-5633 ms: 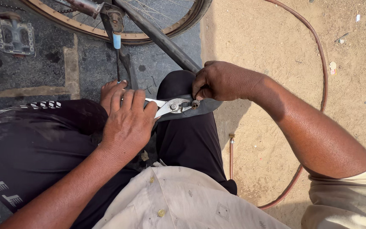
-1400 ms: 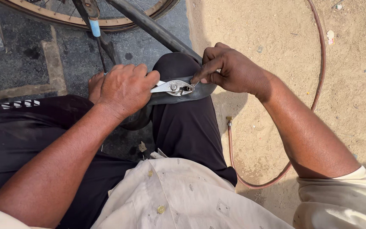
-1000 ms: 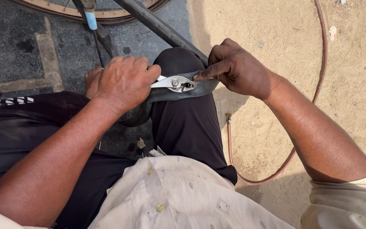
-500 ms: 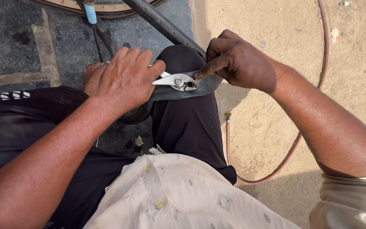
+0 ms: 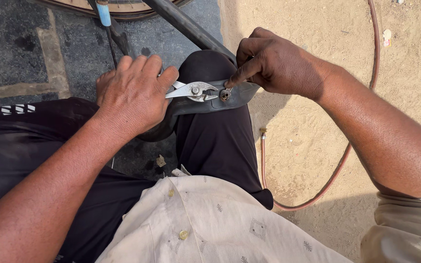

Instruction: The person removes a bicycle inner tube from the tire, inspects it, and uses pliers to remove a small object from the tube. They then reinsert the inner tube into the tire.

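My left hand (image 5: 133, 95) grips the handles of metal pliers (image 5: 193, 91), whose jaws point right toward a small brass valve (image 5: 225, 94). The valve sits on a grey rubber inner tube (image 5: 210, 101) draped over my right knee in black trousers (image 5: 215, 141). My right hand (image 5: 275, 63) pinches the tube right at the valve with thumb and forefinger, holding it flat on the knee. The pliers' jaws sit just left of the valve; whether they touch it is unclear.
A bicycle wheel rim (image 5: 123, 7) and a black tyre or frame tube (image 5: 186, 27) lie ahead on dark stone paving. A reddish air hose (image 5: 317, 195) with a brass tip curves over the sandy ground on the right. My pale shirt (image 5: 210, 224) fills the bottom.
Both hands have stayed on the knee. My left hand shifted its hold on the pliers, fingers lifting then closing again, and the jaws now lie close beside the valve.
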